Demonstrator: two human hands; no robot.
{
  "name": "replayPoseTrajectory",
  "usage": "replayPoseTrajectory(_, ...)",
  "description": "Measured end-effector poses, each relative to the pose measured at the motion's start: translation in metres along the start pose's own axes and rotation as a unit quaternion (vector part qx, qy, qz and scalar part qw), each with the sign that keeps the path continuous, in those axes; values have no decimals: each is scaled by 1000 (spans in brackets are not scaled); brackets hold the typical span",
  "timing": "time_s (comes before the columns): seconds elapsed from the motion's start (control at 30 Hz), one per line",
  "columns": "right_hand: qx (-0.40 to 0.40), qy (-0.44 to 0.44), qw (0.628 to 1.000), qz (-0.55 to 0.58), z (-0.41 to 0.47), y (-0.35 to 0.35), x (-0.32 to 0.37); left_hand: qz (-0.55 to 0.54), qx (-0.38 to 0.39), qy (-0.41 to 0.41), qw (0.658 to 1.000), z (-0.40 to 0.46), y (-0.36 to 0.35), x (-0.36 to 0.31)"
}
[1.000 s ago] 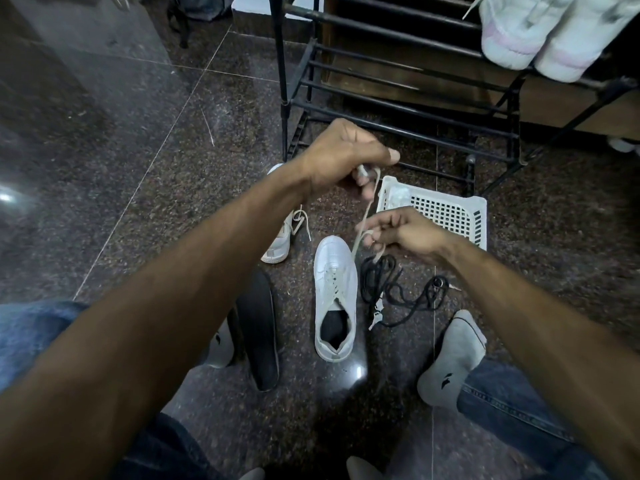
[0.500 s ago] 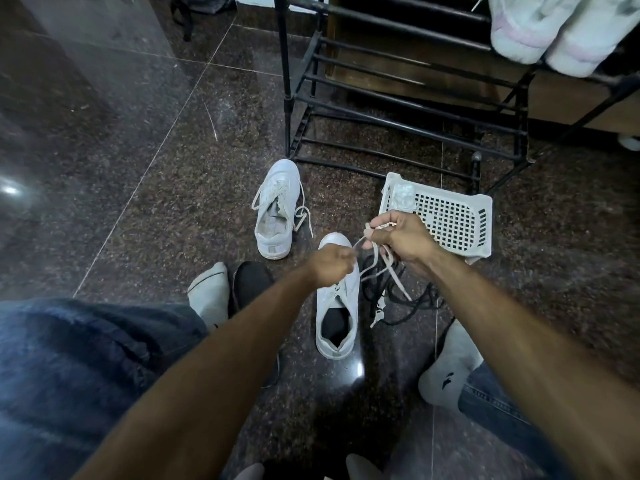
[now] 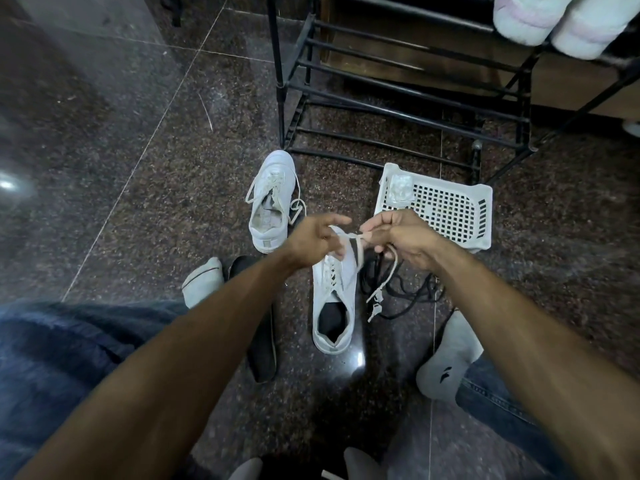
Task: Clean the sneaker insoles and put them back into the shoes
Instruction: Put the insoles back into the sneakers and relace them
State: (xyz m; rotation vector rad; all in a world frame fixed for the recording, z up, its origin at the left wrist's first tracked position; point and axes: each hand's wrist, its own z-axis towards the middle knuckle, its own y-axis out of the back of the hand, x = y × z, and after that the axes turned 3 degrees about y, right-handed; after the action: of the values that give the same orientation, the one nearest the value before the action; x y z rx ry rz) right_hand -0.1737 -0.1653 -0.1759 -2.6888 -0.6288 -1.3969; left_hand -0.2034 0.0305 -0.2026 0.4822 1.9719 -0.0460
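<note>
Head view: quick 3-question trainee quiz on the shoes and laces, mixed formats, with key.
1. True or false: the black flat insole lies inside the far white sneaker.
2. What does the right hand pinch? A) white shoelace B) black cord C) white perforated plastic basket
3. Fill in: the near white sneaker has a ___ interior.

Key: 1 false; 2 A; 3 black.

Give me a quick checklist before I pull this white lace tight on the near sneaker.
1. Right hand pinches the white lace: ok.
2. Left hand grip on the lace: cannot tell, fingers blurred.
3. Near sneaker flat on the floor: ok.
4. Black laces clear of the white lace's dangling ends: not ok, they overlap.
5. Insole back in a shoe: not ok, lying on the floor.
</note>
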Motion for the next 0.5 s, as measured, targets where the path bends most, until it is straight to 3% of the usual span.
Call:
replayPoseTrajectory(0.07, -74, 61, 979, -182, 2, 11, -6, 151, -45, 16, 987, 4, 22, 3)
replayPoseTrajectory(0.17, -155, 51, 885, -436, 5, 33, -24, 460, -61, 84, 882, 5, 64, 18)
replayPoseTrajectory(0.27, -164, -25, 801, -576, 2, 47, -46, 588, -20, 192, 786, -3, 86, 42)
replayPoseTrajectory(0.33, -154, -55, 752, -638, 1, 47, -61, 610, -19, 220, 761, -5, 87, 57)
replayPoseTrajectory(0.4, -130, -60, 739, -658, 1, 40, -77, 624, -44, 206, 753, -5, 78, 67)
replayPoseTrajectory(0.5, -46, -34, 804, -592, 8, 14, -98, 589, -29, 145, 794, -1, 49, 85)
